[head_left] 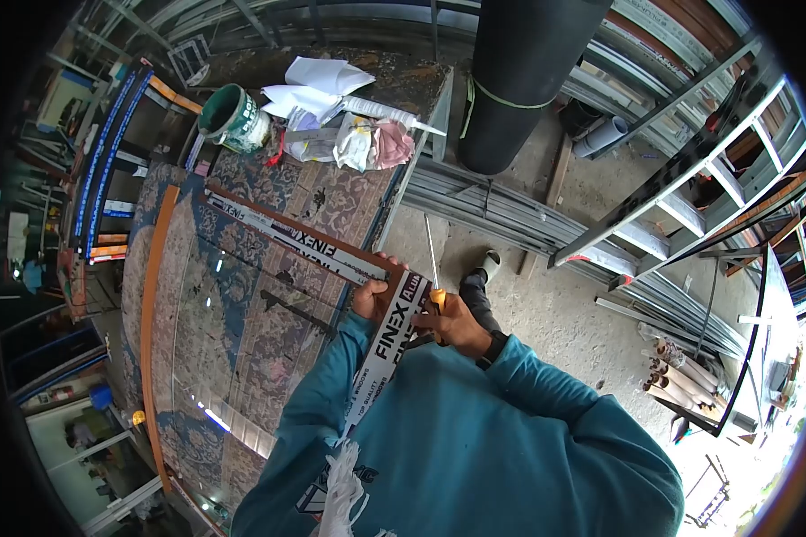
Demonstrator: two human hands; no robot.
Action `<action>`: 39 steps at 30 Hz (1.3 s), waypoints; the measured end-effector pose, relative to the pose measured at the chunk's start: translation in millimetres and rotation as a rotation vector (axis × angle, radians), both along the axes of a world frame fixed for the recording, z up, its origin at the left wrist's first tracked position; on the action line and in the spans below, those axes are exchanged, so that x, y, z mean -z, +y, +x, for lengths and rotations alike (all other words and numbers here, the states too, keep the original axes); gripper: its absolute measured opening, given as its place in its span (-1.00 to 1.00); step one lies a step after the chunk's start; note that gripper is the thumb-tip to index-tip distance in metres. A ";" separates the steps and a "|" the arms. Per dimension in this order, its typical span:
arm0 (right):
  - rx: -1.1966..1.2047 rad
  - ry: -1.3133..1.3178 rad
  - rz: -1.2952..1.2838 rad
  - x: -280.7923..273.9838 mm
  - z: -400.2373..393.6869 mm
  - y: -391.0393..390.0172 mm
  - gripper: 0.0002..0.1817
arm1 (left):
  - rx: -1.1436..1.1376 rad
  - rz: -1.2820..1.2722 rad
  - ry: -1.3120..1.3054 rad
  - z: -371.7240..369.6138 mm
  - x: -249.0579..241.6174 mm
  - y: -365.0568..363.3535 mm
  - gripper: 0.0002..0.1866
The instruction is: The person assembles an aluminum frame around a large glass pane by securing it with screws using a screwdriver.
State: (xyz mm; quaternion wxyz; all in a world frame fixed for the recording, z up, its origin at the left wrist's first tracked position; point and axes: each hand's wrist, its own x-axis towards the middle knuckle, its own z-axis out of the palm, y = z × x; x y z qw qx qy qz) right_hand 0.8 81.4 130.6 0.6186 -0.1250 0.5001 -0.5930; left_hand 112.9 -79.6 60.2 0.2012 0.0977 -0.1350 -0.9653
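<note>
Two frame profiles with printed FINEX film meet at a corner in front of my chest. One profile (287, 234) runs up and left over the carpeted table (242, 304); the other profile (390, 345) slants down against my body. My left hand (372, 298) grips the corner, its thumb on the near side and fingertips showing at the far edge. My right hand (457, 324), just right of the corner, is closed around the yellow handle of a screwdriver (432, 255), whose shaft points away from me. Some of its fingers are hidden behind the handle.
A green bucket (233, 121), white papers (318, 85) and cloths (367, 143) sit at the table's far end. An orange-brown strip (152, 340) lies along the left. Rightward are a black roll (519, 80), metal profiles, a ladder (681, 210) and cardboard tubes (685, 380).
</note>
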 end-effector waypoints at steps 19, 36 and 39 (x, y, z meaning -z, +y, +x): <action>0.053 0.014 0.047 5.6 9.0 12.5 -0.77 | -0.124 -0.012 -0.154 -5.4 -10.4 10.5 -0.40; 0.125 -0.089 0.113 -36.0 5.9 21.7 -0.68 | -0.220 -0.215 -0.111 -19.9 20.3 31.3 -0.43; 0.112 -0.076 0.103 -35.4 3.5 22.4 -0.81 | -0.226 -0.346 -0.164 -21.2 25.1 34.7 -0.51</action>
